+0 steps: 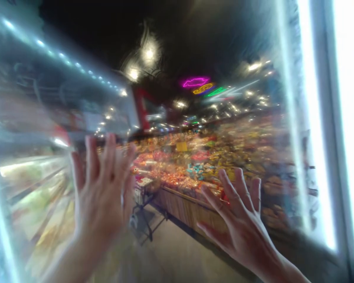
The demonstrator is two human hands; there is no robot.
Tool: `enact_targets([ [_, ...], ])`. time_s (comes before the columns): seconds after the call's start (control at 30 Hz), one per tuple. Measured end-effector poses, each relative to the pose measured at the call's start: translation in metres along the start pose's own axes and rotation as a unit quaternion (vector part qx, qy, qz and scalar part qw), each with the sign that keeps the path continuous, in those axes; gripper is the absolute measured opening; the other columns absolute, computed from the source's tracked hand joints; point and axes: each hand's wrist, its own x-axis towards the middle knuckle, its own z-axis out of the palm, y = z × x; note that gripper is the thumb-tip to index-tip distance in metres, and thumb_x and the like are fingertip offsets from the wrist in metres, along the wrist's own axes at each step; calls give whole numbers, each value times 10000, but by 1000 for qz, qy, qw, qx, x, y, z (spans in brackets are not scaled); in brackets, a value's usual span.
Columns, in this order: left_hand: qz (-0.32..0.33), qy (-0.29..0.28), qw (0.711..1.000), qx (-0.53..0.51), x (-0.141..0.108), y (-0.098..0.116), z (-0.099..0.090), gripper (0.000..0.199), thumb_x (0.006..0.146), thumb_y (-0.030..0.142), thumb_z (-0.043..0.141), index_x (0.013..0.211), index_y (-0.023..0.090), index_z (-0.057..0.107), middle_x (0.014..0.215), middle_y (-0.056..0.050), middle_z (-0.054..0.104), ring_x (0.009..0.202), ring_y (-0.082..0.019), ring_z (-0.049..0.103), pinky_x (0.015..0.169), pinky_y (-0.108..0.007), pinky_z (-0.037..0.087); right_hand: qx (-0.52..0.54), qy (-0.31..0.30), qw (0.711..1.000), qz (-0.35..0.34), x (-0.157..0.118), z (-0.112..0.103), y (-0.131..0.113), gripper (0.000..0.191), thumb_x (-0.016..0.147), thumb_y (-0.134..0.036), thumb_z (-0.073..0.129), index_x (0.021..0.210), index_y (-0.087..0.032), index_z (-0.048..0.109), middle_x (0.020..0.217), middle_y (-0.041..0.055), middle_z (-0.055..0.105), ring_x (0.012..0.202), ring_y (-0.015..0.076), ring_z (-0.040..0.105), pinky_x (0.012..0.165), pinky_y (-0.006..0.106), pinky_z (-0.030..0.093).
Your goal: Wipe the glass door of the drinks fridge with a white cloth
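While our left hand (102, 196) and right hand (247, 236) spread wide, seemingly empty, we see the shopping cart (143, 183) (rather blurred) ahead between them, nearer the left.

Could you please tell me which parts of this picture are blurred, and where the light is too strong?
Head view: streaky blur over the left hand and the goods at left; right hand somewhat sharper; white light strips at right washed out by glare; ceiling nearly black.
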Motion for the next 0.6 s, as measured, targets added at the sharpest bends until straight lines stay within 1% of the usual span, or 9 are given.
enact_targets([
  [0.1, 188, -45, 981, -29, -21, 26, 9, 652, 961, 333, 497, 1588, 293, 320, 1704, 51, 205, 1599, -259, 84, 1332, -494, 6, -10, -6, 999, -48, 2, -4, 17, 857, 951, -382, 641, 1645, -337, 141, 1720, 99, 139, 1564, 440, 123, 1187, 798, 134],
  [0.13, 212, -51, 975, -33, -19, 27, 10, 636, 964, 331, 496, 1580, 296, 340, 1695, 53, 240, 1597, -249, 108, 1332, -480, 18, -12, -6, 998, -65, 5, -7, 26, 857, 952, -377, 640, 1645, -337, 137, 1722, 95, 134, 1565, 430, 132, 1202, 779, 141],
  [0.17, 209, -51, 976, -30, -9, 23, 10, 625, 972, 322, 486, 1579, 304, 339, 1692, 51, 254, 1596, -247, 119, 1329, -485, 26, -11, -6, 997, -77, 8, -9, 35, 854, 955, -376, 638, 1645, -343, 135, 1722, 91, 135, 1565, 418, 148, 1213, 758, 157],
  [0.27, 76, -18, 997, 2, 43, 5, 9, 614, 1006, 298, 413, 1600, 347, 262, 1719, 39, 170, 1602, -293, 55, 1296, -592, 25, 2, -4, 996, -94, 23, -17, 63, 809, 975, -391, 612, 1639, -367, 150, 1716, 78, 177, 1557, 382, 222, 1227, 699, 237],
  [0.33, 16, 11, 1000, 10, 68, 8, 11, 625, 1011, 314, 396, 1611, 331, 223, 1734, 22, 92, 1597, -340, -8, 1272, -654, 33, 8, -3, 994, -105, 34, -22, 78, 765, 989, -406, 587, 1635, -368, 177, 1709, 72, 209, 1550, 367, 256, 1227, 679, 266],
  [0.4, 42, 17, 999, 0, 70, 30, 16, 655, 994, 313, 421, 1616, 301, 215, 1735, 23, 87, 1597, -335, -22, 1292, -621, 34, 9, -9, 991, -134, 41, -26, 88, 726, 998, -406, 568, 1630, -349, 215, 1700, 71, 241, 1548, 358, 268, 1232, 669, 272],
  [0.5, 208, -2, 978, -17, 53, 68, 26, 608, 973, 326, 437, 1573, 342, 340, 1677, 95, 292, 1598, -235, 110, 1339, -443, 69, 14, -2, 988, -157, 41, -32, 99, 671, 980, -424, 578, 1598, -354, 325, 1679, 50, 303, 1542, 355, 288, 1238, 657, 285],
  [0.57, 243, -14, 970, -4, 59, 73, 29, 579, 972, 325, 449, 1548, 337, 394, 1647, 74, 363, 1589, -231, 167, 1336, -440, 90, 21, 20, 992, -126, 31, -37, 107, 654, 947, -442, 616, 1560, -391, 396, 1666, 22, 336, 1536, 360, 303, 1233, 659, 297],
  [0.6, 226, -14, 974, 5, 70, 69, 29, 578, 978, 314, 450, 1553, 323, 387, 1655, 47, 353, 1590, -242, 161, 1331, -469, 89, 23, 33, 994, -103, 23, -41, 112, 653, 931, -445, 635, 1545, -408, 418, 1661, 11, 345, 1534, 363, 307, 1230, 662, 301],
])
